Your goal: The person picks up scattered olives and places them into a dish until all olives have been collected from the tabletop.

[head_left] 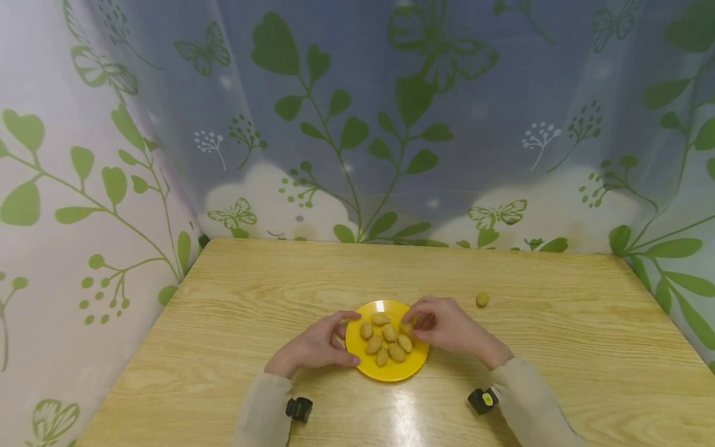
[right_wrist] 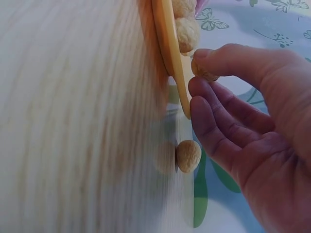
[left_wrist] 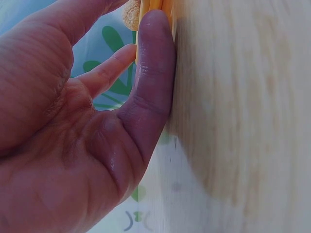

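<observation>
A round yellow plate (head_left: 413,366) lies on the table and bears several tan, wrinkled, oval walnuts (head_left: 389,333). On its left side, my left hand (head_left: 318,343) holds the rim, thumb at the near edge and a finger at the far edge. In the left wrist view, fingers (left_wrist: 154,63) of that hand rest along the plate's edge, close to the tabletop. My right hand (head_left: 447,324) is over the plate's right edge and pinches a walnut (right_wrist: 203,72) between thumb and fingers. The fingers partly hide this walnut in the head view.
One loose walnut (head_left: 482,299) lies on the wooden table (head_left: 268,279), to the right of the plate and beyond my right hand. A curtain (head_left: 357,124) with leaves and butterflies hangs behind the table's back edge. Each wrist wears a small black camera (head_left: 299,409).
</observation>
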`<control>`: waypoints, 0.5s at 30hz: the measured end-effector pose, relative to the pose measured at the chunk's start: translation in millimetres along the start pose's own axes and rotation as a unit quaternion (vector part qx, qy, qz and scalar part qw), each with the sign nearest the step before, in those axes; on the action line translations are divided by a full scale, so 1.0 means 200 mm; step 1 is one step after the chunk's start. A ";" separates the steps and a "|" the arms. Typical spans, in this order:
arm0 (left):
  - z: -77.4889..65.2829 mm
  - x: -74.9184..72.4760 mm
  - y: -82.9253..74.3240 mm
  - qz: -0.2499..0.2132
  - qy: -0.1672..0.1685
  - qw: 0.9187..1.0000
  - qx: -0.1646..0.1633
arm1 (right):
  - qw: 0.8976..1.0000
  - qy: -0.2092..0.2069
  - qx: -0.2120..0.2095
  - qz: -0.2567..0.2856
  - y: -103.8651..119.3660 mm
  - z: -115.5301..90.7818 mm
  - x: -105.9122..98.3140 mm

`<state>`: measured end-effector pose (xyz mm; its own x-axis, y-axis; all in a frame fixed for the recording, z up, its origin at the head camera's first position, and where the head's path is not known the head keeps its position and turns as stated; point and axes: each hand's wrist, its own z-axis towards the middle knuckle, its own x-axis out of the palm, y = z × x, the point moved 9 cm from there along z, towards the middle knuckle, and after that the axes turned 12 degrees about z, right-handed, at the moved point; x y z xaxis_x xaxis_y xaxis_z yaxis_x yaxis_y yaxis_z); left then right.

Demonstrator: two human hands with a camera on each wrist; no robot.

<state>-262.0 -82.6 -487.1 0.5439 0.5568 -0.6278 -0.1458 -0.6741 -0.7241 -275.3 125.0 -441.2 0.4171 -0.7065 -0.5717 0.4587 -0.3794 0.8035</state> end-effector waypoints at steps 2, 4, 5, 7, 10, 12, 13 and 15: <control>0.00 0.00 0.00 0.000 0.000 1.000 0.000 | 1.000 0.001 -0.001 -0.003 0.00 0.00 0.00; 0.00 0.00 0.00 0.000 0.001 1.000 -0.001 | 1.000 0.003 0.002 -0.004 0.01 0.01 0.01; 0.00 0.00 0.00 -0.001 0.001 1.000 -0.002 | 1.000 0.005 0.006 -0.004 0.01 0.01 0.01; 0.00 0.00 0.00 -0.001 0.001 1.000 -0.003 | 1.000 0.009 0.012 -0.002 0.00 0.02 0.02; 0.00 0.00 0.00 -0.002 0.002 1.000 -0.002 | 1.000 0.017 0.017 0.005 0.00 0.03 0.03; 0.00 0.00 0.00 -0.001 0.002 1.000 -0.002 | 1.000 0.023 0.014 0.005 0.01 0.03 0.04; 0.00 0.00 0.00 -0.001 0.002 1.000 -0.001 | 1.000 0.025 0.014 0.005 0.01 0.03 0.04; 0.00 0.00 0.00 0.000 0.001 1.000 -0.002 | 1.000 0.029 0.011 0.003 0.01 0.04 0.04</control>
<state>-262.3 -83.0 -487.1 0.5461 0.5560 -0.6266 -0.1426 -0.6753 -0.7236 -276.7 113.9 -444.2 0.4645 -0.6735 -0.5750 0.4391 -0.3886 0.8100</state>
